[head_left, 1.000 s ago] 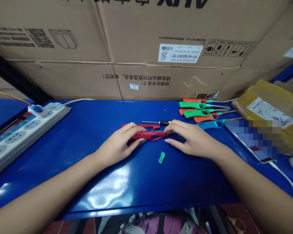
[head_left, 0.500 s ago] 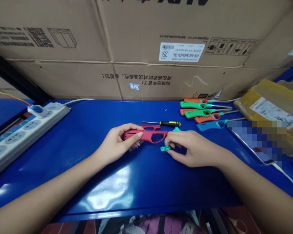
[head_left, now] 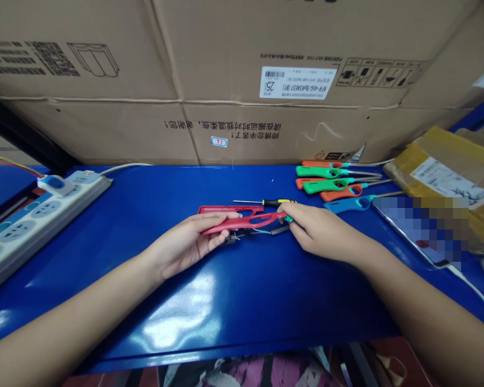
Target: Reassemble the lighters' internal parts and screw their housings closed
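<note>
My left hand [head_left: 191, 236] is closed on a red lighter casing half [head_left: 226, 223], thumb on top and fingers underneath. At the casing's right end my right hand [head_left: 320, 230] pinches a small teal plastic piece [head_left: 289, 219], touching the red tip; the fingers partly hide it. Just behind lies a second red casing half [head_left: 210, 208], partly covered by the held one. In front, by my left fingertips, small dark inner parts [head_left: 230, 239] with thin wires show on the table. Beyond the casing halves lies a black and yellow screwdriver [head_left: 271, 203], its handle end hidden by my right hand.
Several assembled long-necked lighters [head_left: 326, 186] lie at the back right. Beside them are a phone [head_left: 407, 231] on a white cable and a taped box [head_left: 439, 177]. A power strip [head_left: 52, 217] runs along the left. A large carton [head_left: 226, 80] stands behind the blue table [head_left: 258, 306].
My left hand has tilted the red casing half edge-up. My right hand has moved the teal piece up and right to the casing's tip. The rear casing half and inner parts are now more exposed.
</note>
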